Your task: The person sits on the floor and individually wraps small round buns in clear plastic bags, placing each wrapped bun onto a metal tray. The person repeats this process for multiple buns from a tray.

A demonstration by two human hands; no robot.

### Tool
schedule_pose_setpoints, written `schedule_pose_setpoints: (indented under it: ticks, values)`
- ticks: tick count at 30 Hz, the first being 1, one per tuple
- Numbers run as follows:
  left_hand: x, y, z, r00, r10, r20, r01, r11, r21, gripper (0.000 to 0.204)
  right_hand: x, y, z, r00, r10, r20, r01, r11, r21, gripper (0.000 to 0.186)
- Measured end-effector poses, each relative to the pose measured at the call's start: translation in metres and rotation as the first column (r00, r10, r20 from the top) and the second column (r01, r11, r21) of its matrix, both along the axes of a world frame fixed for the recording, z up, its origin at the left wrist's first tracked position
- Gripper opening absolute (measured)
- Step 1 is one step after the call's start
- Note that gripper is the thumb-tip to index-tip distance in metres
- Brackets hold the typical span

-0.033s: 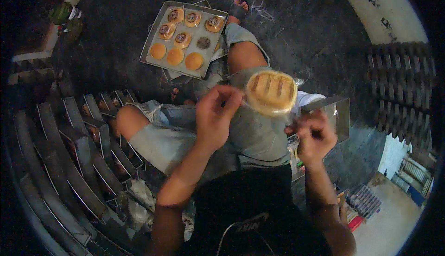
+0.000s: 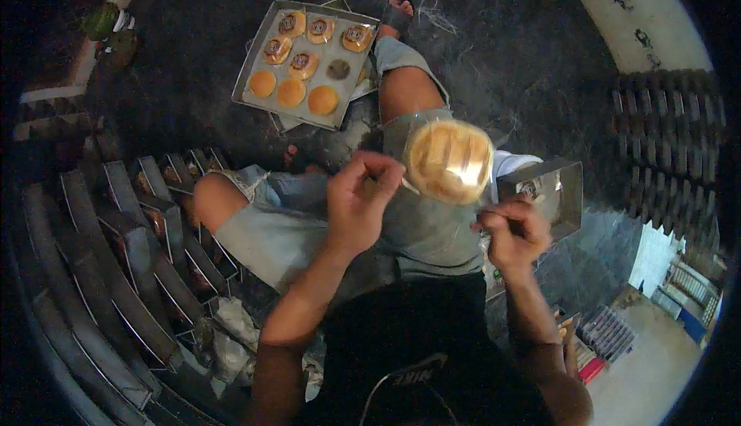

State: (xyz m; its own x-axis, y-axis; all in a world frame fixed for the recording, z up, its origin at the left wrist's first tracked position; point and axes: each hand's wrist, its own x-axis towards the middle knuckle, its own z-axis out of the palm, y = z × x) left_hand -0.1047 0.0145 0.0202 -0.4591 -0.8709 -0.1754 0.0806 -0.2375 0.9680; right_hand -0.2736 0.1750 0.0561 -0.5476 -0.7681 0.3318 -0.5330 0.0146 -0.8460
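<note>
A golden bread [image 2: 448,162] with darker stripes across its top is inside a clear plastic wrapper, raised over my bent leg. Light glares off the wrapper near the bread's lower right. My left hand [image 2: 361,198] is closed in a pinch at the wrapper's left edge, thumb against forefinger. Below the bread's right side, my right hand [image 2: 517,233] is also pinched closed, at the wrapper's lower right corner. The thin film at both fingertips is hard to make out.
A square metal tray [image 2: 340,121] of round buns, some wrapped, lies ahead on the dark floor. Close on my right is an open metal box [image 2: 567,198] with wrappers in it. Stacked metal pans [image 2: 116,264] crowd my left; dark racks [image 2: 668,148] stand far right.
The wrapped bread has tilted and shifted slightly down and left, showing more of its top. My right hand has moved a little left; my left hand has barely moved.
</note>
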Motion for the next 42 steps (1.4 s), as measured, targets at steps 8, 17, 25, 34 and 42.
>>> schedule_pose_setpoints:
  ticks: [8,17,25,34,42]
  values:
    - [0.008,0.027,-0.083,0.991,0.12,0.057,-0.132,0.936,0.325,0.027,0.068,-0.038,-0.031,0.811,-0.124,0.572,0.061,0.99,0.128,0.054]
    - [0.08,-0.028,-0.041,0.908,0.416,-0.043,-0.402,0.896,0.188,0.04,0.061,-0.221,-0.144,0.923,0.212,-0.32,-0.197,0.977,0.08,0.083]
    - [0.154,0.004,-0.058,0.894,0.413,0.176,-0.439,0.886,0.152,0.037,0.011,-0.07,-0.066,0.945,0.283,-0.164,-0.265,0.956,0.124,0.032]
    - [0.097,-0.014,-0.045,0.973,0.216,0.081,-0.228,0.956,0.184,0.034,-0.233,0.183,-0.275,0.579,-0.33,-0.745,0.776,0.503,0.38,0.032]
    - [0.051,0.008,-0.012,0.992,0.015,0.127,-0.03,0.993,0.116,0.03,-0.209,0.171,-0.218,0.512,-0.421,-0.749,0.849,0.38,0.367,0.022]
